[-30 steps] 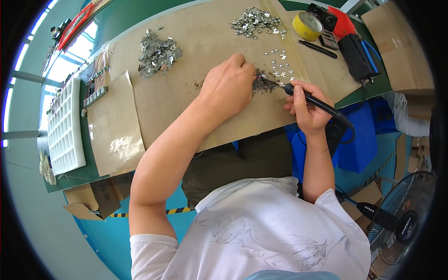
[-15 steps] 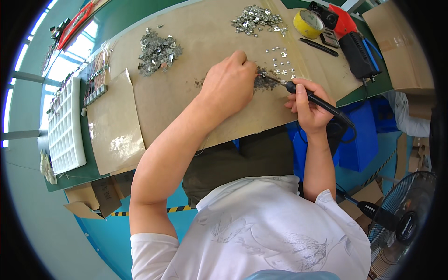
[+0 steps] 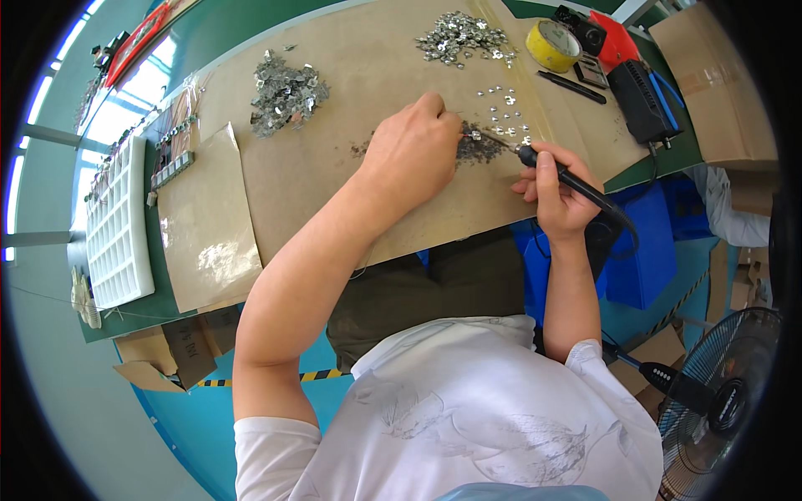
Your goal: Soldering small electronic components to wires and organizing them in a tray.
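Observation:
My right hand (image 3: 561, 194) is closed around the black handle of a corded soldering iron (image 3: 576, 185). Its thin metal tip points left toward my left fingertips. My left hand (image 3: 413, 146) is closed in a pinch, and its own back hides most of what the fingers grip. Just beyond the pinch, by the iron's tip, a small shiny metal piece (image 3: 475, 135) shows. Dark crumbs (image 3: 480, 152) lie on the brown paper (image 3: 334, 179) beneath. Several small silver parts (image 3: 511, 131) sit beyond the iron in loose rows.
Heaps of flat metal pieces (image 3: 286, 93) and silver parts (image 3: 461, 37) lie farther back. Yellow tape (image 3: 553, 45), a black pen (image 3: 572, 87) and a black box-shaped unit (image 3: 642, 100) are at right. A white compartment tray (image 3: 121, 230) stands left; a fan (image 3: 723, 401) is at lower right.
The soldering iron and right hand have shifted very slightly. The shiny piece by the iron's tip shows more plainly now. My left hand stays pinched in nearly the same place.

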Available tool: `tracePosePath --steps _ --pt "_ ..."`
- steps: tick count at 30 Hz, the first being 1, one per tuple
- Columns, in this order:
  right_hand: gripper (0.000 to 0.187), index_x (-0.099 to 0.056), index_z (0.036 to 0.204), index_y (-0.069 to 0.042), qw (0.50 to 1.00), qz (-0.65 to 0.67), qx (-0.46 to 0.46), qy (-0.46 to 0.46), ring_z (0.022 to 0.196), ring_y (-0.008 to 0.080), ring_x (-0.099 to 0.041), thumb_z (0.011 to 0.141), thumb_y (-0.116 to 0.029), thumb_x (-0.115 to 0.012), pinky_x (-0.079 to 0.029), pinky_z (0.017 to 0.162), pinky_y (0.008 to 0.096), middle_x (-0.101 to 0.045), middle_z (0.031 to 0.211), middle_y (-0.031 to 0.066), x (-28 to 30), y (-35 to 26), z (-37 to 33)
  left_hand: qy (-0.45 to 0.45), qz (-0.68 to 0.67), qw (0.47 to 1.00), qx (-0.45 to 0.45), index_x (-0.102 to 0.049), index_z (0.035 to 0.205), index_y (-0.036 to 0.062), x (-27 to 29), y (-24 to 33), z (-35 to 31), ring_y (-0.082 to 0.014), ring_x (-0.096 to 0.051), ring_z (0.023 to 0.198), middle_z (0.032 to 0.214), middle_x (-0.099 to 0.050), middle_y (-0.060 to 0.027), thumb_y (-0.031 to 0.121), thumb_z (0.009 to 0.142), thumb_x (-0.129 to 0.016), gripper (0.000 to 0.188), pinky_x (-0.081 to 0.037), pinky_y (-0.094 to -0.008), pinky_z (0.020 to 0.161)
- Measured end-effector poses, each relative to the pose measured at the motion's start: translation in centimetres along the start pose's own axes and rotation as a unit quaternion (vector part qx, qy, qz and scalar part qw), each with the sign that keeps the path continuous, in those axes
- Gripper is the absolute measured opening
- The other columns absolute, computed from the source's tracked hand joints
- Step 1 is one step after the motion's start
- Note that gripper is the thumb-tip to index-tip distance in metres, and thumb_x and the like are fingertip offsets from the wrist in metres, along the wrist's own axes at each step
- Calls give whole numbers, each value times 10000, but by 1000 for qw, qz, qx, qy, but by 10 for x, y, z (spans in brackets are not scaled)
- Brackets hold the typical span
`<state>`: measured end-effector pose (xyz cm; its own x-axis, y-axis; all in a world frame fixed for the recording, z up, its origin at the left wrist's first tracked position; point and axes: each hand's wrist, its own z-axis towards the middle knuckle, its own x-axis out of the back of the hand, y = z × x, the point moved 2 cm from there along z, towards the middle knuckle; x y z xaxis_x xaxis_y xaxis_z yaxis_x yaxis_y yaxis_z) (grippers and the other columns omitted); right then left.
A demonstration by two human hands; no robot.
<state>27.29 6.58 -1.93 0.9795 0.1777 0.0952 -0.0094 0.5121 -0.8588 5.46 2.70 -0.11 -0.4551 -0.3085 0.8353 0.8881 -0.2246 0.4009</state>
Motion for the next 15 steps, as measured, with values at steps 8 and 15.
tracePosePath --steps 8,15 --pt "203 -735 1193 -12 996 -88 -17 -5 603 39 -610 1018 -104 -691 -517 527 213 -721 880 48 9 -8 39 -21 21 1000 8 -752 955 69 -3 0 1 -347 -680 891 990 -647 -132 164 937 -686 117 -578 -442 805" --pt "319 -725 1257 -97 856 -446 251 -71 890 330 -668 942 -49 -728 -550 799 387 -655 968 141 40 33 111 -62 -4 998 -13 -697 900 12 -6 1 5 -349 -686 936 971 -649 -170 93 874 -637 104 -582 -435 842"
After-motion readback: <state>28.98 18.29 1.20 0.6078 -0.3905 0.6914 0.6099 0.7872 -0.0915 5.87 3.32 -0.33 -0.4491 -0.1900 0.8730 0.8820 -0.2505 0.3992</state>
